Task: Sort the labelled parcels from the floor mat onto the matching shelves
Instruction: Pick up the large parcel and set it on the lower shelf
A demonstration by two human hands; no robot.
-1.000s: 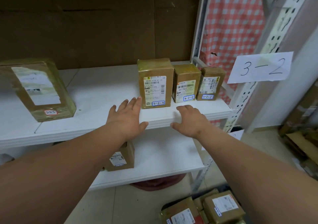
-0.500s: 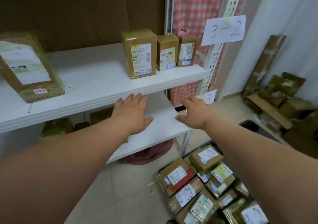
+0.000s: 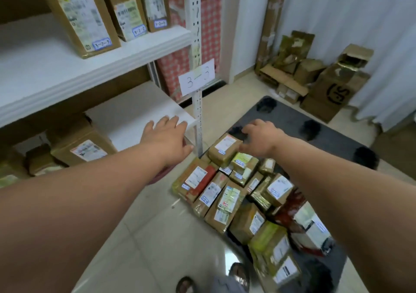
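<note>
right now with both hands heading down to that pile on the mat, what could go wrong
The parcels lie heaped and overlapping on the floor mat, so pulling one may shift the others. Their small blue labels look blurred here, so a shelf code could be misread. Both the left hand and right hand are empty.

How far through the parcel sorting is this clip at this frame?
Early on. Done: three brown taped parcels stand in a row on the white upper shelf, blue tags reading 3-2-something. In hand: nothing; the left hand and right hand are empty, extended above the heap. Left: a large heap of labelled cardboard parcels on the dark grey floor mat.
</note>
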